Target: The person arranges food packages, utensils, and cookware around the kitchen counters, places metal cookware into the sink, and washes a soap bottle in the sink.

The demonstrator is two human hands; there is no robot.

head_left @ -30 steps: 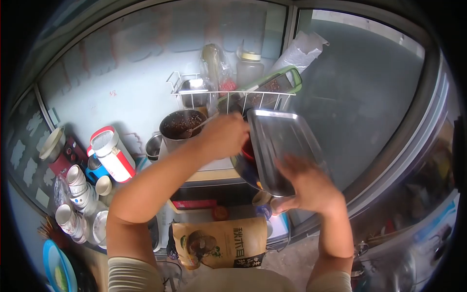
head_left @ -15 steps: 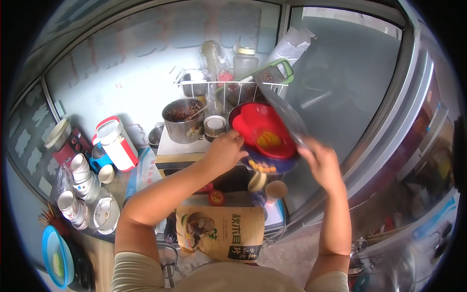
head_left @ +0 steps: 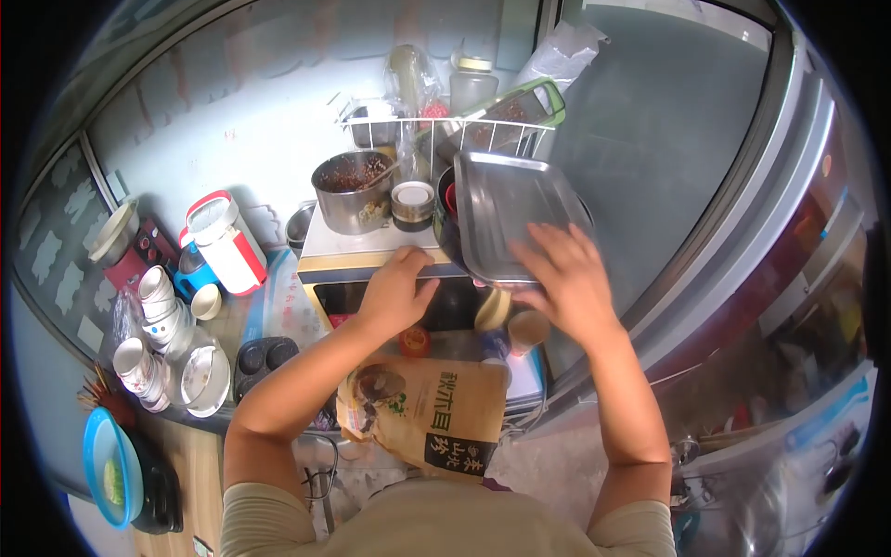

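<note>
The metal tray [head_left: 510, 200] lies over a dark bowl, whose rim and a bit of a red bowl [head_left: 451, 197] show at its left. My right hand [head_left: 566, 274] rests on the tray's lower right part with fingers spread. My left hand [head_left: 399, 292], empty and with fingers apart, is at the front edge of the white-topped appliance [head_left: 325, 239]. Behind it stand a steel pot [head_left: 353, 209] with a dark chunky mix and a spoon, and a small lidded jar [head_left: 412, 205].
A white wire rack [head_left: 445, 125] holds a green-framed grater [head_left: 524, 110] and a jar. Stacked bowls [head_left: 156, 306] and a red-white appliance [head_left: 230, 251] stand left. A brown packet [head_left: 418, 408] and a paper cup [head_left: 527, 330] are in front.
Half a second ago the tray was tilted up at the right, showing the red bowls; now it lies flat over them. My left hand has moved left, off the bowl's side.
</note>
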